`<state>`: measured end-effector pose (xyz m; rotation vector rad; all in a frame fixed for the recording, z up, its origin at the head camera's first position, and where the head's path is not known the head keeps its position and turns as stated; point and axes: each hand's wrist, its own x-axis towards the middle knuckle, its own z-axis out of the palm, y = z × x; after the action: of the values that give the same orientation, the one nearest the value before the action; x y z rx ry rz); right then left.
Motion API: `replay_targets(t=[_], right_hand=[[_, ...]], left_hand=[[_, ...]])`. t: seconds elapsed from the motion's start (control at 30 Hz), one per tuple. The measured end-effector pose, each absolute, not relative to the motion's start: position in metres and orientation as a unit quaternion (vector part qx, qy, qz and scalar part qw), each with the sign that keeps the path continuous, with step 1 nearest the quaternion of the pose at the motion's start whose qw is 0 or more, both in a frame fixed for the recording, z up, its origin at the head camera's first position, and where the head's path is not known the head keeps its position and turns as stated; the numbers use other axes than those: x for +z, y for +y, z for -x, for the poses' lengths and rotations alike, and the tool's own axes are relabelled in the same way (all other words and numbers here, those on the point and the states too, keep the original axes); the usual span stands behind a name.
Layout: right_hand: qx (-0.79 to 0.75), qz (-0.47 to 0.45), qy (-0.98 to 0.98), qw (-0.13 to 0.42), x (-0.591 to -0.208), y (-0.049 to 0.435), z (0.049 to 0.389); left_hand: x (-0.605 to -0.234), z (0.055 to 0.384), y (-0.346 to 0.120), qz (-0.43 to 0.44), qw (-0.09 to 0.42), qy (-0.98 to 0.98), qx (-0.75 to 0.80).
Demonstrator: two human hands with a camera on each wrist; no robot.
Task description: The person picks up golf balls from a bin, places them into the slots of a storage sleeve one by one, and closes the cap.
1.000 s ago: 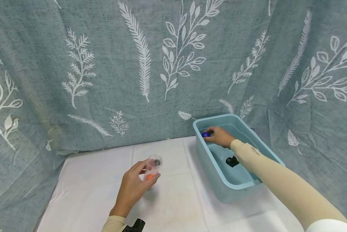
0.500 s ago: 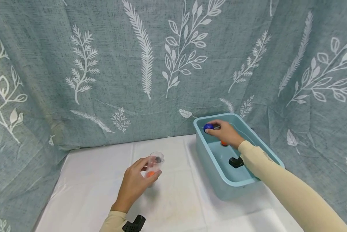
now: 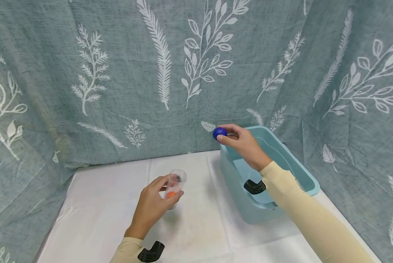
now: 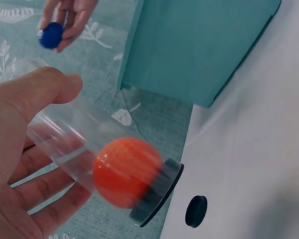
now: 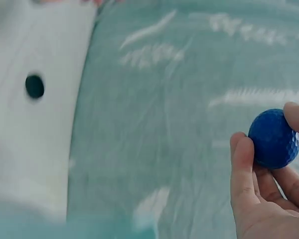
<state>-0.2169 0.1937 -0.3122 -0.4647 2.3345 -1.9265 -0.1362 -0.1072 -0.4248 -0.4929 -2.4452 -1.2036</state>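
Note:
My left hand [image 3: 151, 204] grips a clear plastic tube [image 3: 178, 186], its open rim tilted up. Inside, an orange ball [image 4: 128, 172] rests at the bottom, against a dark end cap [image 4: 158, 194]. Thumb and fingers wrap opposite sides of the tube in the left wrist view. My right hand [image 3: 247, 146] pinches a blue dimpled golf ball [image 5: 274, 138] between thumb and fingertips. In the head view that ball is above the near-left rim area of the blue plastic bin [image 3: 235, 197], at its far left corner. The right forearm covers part of the bin's inside.
A small dark round cap [image 4: 196, 211] lies on the white tablecloth [image 3: 196, 226] beyond the tube. A grey-green leaf-patterned curtain [image 3: 124, 84] hangs behind and at both sides. The bin's tall walls stand at the table's right.
My right hand has lifted the blue golf ball out of the bin, up and to the left. An orange ball glimpsed in the bin is now hidden. The left hand stays nearly still.

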Motion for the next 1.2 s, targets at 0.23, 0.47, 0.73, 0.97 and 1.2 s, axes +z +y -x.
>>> replay_targets(t=[0.23,0.47,0.73,0.97,1.2], right_hand=[[-0.671,0.196,0.714,0.039,-0.311,0.158,0.205],[-0.687,0.209,0.695,0.024,-0.323,0.129,0.193],[-0.661,0.217,0.718,0.016,-0.349,0.105,0.181],[-0.667,0.239,0.704,0.040,-0.364,0.092,0.175],[-0.670,0.248,0.698,0.048,-0.379,0.080,0.169]], left_hand=[[-0.419,0.140,-0.106,0.179,0.195,-0.869,-0.418],[-0.415,0.141,-0.104,0.180,0.189,-0.868,-0.422],[-0.410,0.142,-0.103,0.193,0.186,-0.865,-0.425],[-0.409,0.141,-0.105,0.181,0.174,-0.866,-0.432],[-0.410,0.134,-0.110,0.154,0.155,-0.874,-0.434]])
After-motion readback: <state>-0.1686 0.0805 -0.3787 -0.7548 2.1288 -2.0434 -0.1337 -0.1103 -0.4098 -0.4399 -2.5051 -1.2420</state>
